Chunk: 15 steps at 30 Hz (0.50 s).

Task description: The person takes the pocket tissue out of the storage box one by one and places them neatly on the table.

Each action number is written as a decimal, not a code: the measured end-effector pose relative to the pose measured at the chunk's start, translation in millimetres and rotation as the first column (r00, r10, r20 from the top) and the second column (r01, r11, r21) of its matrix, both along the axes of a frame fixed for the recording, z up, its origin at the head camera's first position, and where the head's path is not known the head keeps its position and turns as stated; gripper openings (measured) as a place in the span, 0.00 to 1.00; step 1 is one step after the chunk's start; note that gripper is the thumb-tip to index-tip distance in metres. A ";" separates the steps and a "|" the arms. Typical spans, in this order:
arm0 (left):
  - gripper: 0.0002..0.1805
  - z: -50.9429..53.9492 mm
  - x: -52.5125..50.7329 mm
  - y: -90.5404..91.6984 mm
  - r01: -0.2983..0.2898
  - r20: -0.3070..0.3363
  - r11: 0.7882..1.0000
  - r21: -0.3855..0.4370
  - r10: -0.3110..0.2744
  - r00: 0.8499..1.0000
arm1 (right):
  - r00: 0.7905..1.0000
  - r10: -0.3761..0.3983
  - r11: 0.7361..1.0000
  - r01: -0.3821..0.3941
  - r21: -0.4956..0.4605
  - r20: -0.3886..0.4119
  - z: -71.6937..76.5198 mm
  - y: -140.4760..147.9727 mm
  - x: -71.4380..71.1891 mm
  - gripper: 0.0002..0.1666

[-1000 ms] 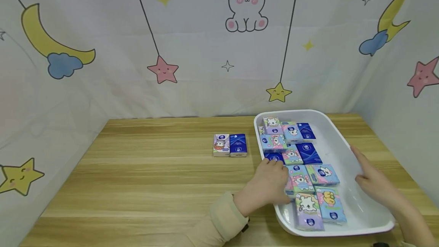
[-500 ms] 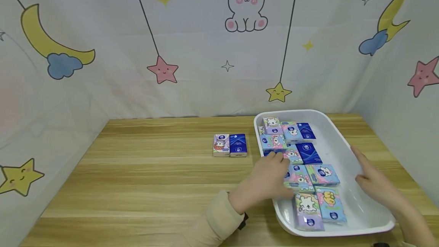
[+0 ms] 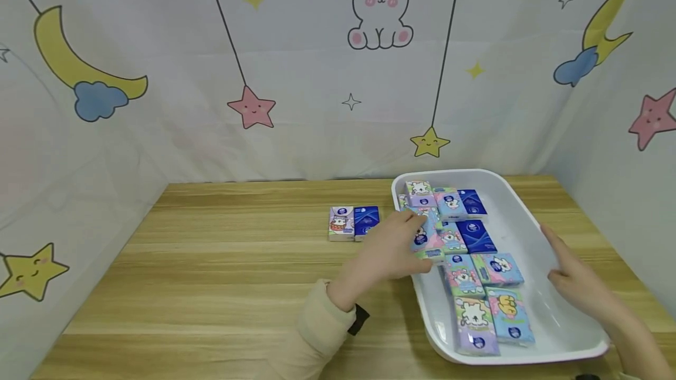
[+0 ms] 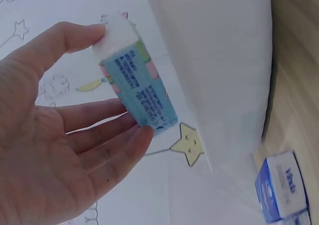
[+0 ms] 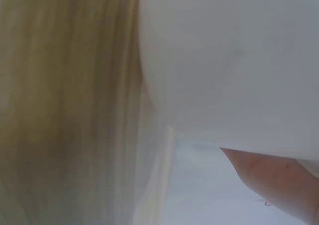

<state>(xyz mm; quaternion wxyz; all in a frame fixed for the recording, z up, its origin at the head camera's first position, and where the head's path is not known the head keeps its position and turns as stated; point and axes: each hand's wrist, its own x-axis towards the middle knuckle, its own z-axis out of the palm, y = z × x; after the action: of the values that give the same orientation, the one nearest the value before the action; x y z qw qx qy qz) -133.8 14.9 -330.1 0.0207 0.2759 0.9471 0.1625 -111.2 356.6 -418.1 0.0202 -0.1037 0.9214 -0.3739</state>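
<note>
Between thumb and fingers of left hand [image 3: 384,246]: pack [image 3: 428,240], pinched, left edge hidden from me. Under that grip, tray [image 3: 561,324], partly covered. Opposite, right hand [image 3: 583,286] clasps tray, outer fingers mostly hidden.

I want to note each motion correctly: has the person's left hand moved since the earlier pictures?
Yes. In the head view, the left hand has moved leftward and up the picture, toward the dark-blue tissue pack lying on the wood-grain table.
</note>
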 end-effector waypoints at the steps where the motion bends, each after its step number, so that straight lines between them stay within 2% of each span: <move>1: 0.43 1.1 -1.9 -3.0 -0.013 0.004 1.000 0.010 0.013 1.000 | 1.000 0.000 1.000 0.000 -0.001 -0.002 -0.3 0.0 0.1 0.49; 6: 0.43 3.9 -14.9 -22.3 -0.070 0.012 0.995 0.065 0.069 0.998 | 1.000 0.001 1.000 -0.001 0.000 -0.006 0.3 0.0 -1.6 0.50; 11: 0.41 1.3 -30.8 -46.7 -0.092 0.016 0.984 0.155 0.090 0.996 | 1.000 -0.003 1.000 0.003 0.004 0.007 1.3 0.4 -2.4 0.50; 15: 0.41 -0.7 -39.8 -66.4 -0.120 0.057 0.968 0.220 0.110 0.992 | 1.000 -0.003 1.000 0.003 0.008 0.007 0.8 0.1 -0.5 0.50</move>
<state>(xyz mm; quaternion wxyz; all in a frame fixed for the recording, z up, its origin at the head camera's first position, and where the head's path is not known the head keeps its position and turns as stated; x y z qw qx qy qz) -173.6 -51.5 -330.8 0.0010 0.2173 0.9367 0.2747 -111.7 356.7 -417.3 0.0234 -0.1009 0.9229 -0.3709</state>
